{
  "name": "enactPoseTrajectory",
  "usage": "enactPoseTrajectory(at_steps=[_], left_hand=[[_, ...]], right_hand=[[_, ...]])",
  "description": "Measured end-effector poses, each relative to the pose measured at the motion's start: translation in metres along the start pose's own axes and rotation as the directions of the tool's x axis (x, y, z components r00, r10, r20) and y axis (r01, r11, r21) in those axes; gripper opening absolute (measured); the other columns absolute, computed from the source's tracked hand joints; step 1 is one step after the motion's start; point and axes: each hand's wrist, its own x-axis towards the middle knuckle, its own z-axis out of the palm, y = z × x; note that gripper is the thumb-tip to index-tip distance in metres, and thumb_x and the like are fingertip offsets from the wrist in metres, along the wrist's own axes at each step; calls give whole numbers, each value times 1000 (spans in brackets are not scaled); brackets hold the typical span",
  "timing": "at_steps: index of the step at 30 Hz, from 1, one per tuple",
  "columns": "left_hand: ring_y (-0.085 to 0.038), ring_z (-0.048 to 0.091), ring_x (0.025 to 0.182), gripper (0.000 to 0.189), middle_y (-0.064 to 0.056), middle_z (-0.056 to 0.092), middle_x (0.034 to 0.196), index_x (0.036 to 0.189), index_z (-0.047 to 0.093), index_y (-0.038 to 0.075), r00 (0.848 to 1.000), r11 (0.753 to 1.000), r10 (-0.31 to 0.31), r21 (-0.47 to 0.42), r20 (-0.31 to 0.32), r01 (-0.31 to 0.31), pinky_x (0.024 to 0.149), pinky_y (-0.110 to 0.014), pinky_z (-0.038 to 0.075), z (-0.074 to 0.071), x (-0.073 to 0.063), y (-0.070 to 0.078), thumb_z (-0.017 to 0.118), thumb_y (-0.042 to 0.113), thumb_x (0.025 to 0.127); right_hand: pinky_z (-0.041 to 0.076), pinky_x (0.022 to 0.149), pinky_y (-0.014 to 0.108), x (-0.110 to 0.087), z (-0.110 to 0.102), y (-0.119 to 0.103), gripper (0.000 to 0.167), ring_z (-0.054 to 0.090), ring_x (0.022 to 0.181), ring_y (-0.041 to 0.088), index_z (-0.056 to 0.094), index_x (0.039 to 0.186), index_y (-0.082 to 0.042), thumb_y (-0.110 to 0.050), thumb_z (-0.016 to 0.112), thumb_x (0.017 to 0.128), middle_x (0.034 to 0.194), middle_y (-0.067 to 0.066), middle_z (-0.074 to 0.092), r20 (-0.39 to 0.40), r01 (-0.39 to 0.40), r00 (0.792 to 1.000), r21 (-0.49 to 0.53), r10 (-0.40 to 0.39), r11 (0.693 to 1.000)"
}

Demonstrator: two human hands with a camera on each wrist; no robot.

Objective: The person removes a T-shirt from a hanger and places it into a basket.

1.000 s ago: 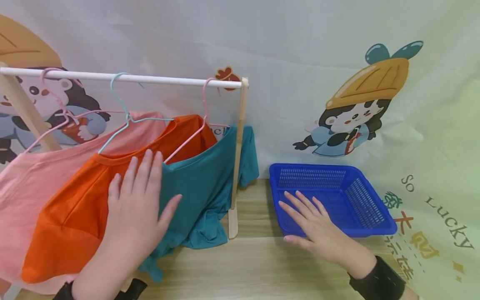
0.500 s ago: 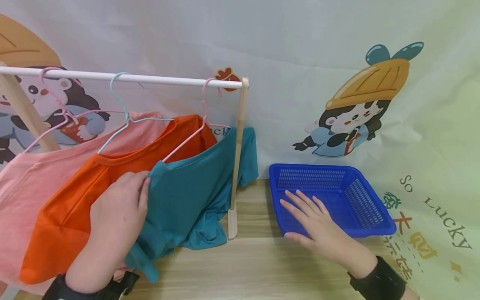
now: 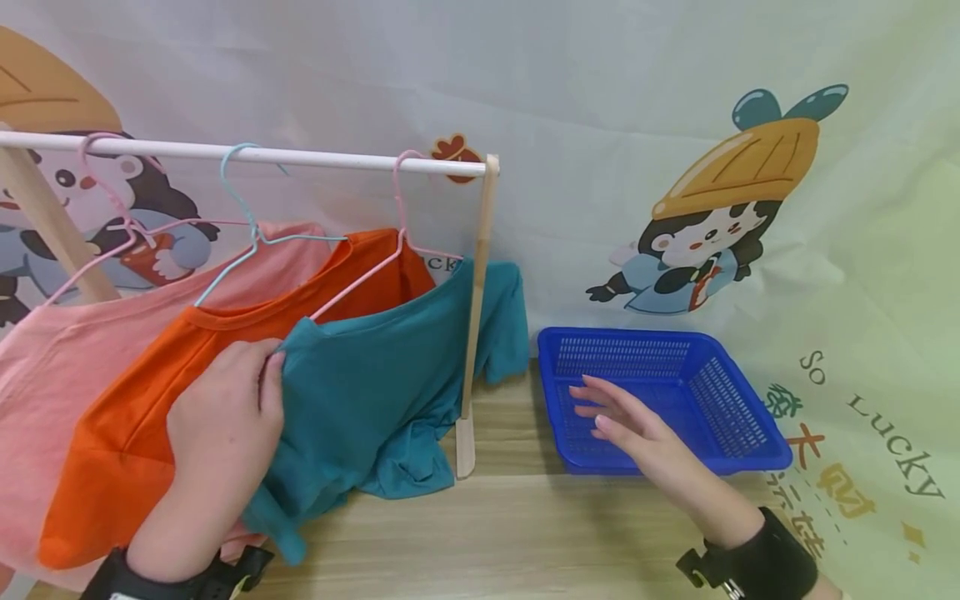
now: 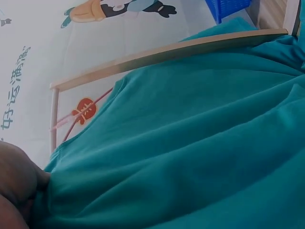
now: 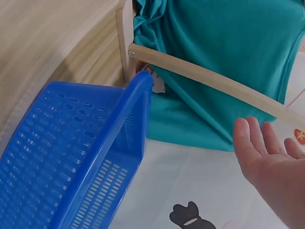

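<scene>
Left grip (image 3: 221, 417): we see it pinch the teal shirt (image 3: 375, 375) at one shoulder.
Right grip (image 3: 630, 425): fingers loosely bent, thumb apart, holding nothing, near the blue basket (image 3: 727, 400).
Teal shirt: soft, creased cloth at our 8 o'clock, on a thin pink hanger (image 3: 402, 237).
Blue basket: slotted, rectangular, at our 4 o'clock.

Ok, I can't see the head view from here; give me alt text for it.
A person's left hand pinches the near shoulder of a teal shirt on a pink hanger. The right hand, holding nothing, shows in front of a blue basket. Orange and pink shirts also hang from the white rail.
</scene>
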Motion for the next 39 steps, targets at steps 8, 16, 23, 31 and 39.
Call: enactPoseTrajectory(at_steps=[8, 16, 23, 31, 39], left_hand=[[-36, 60, 83, 26, -18, 65, 102, 113, 64, 3, 997, 999, -39, 14, -69, 40, 61, -52, 47, -9, -4, -7, 55, 20, 95], [-39, 57, 92, 30, -21, 62, 107, 118, 61, 1, 988, 987, -149, 52, -45, 151, 78, -59, 47, -28, -12, -14, 51, 21, 97], [-40, 56, 95, 30, -22, 62, 107, 117, 61, -1, 984, 983, -161, 80, -75, 167, 83, -60, 45, -31, -17, -17, 50, 20, 97], [-39, 56, 89, 32, -22, 62, 104, 116, 61, -2, 981, 990, -118, 58, -157, 128, 76, -59, 46, -31, -13, -19, 47, 21, 98], [-39, 54, 92, 29, -22, 61, 102, 113, 61, -4, 984, 992, -100, 58, -150, 110, 80, -58, 45, -34, -18, -20, 48, 17, 98]], right_hand=[[42, 102, 30, -2, 2, 0, 45, 40, 133, 32, 31, 147, -17, -19, 39, 103, 147, 12, 40, 1, -28, 1000, -40, 28, 999], [26, 106, 64, -5, 2, 1, 45, 31, 138, 36, 30, 147, -20, -23, 39, 103, 149, 9, 37, -1, -49, 999, -67, 49, 997], [27, 107, 61, -6, 4, 1, 45, 31, 139, 32, 31, 147, -22, -24, 40, 102, 149, 5, 38, -4, -66, 998, -65, 66, 996], [27, 107, 61, 1, 4, -4, 45, 33, 139, 31, 30, 147, -25, -27, 39, 103, 150, 5, 37, -5, -62, 998, -70, 62, 996], [32, 111, 38, 22, 13, -17, 46, 33, 139, 24, 29, 148, -23, -27, 40, 102, 150, 3, 37, -44, 14, 999, 20, -13, 1000]])
